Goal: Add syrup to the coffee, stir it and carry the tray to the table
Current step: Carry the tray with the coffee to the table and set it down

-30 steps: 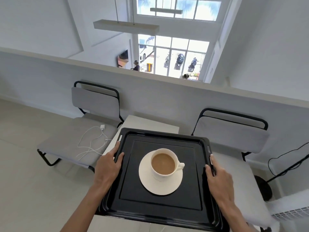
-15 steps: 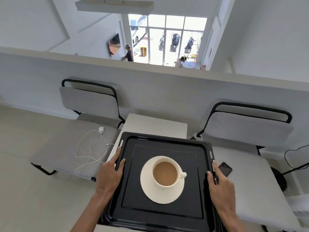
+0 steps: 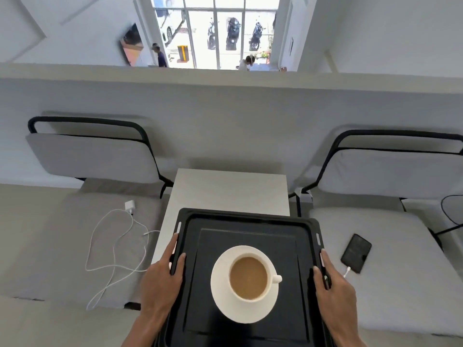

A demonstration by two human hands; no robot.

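A black tray is held level over the near half of a small white table. On the tray stands a white cup of milky coffee on a white saucer, its handle pointing right. My left hand grips the tray's left rim, thumb inside the rim. My right hand grips the right rim the same way. Whether the tray touches the table I cannot tell.
Two grey cushioned chairs with black frames flank the table. The left seat carries a white charger and cable. The right seat carries a black phone on a cable. A low white wall runs behind.
The tray and both hands have come closer to the table and lower. The view has tilted down, so the table top and the phone on the right seat show more fully.
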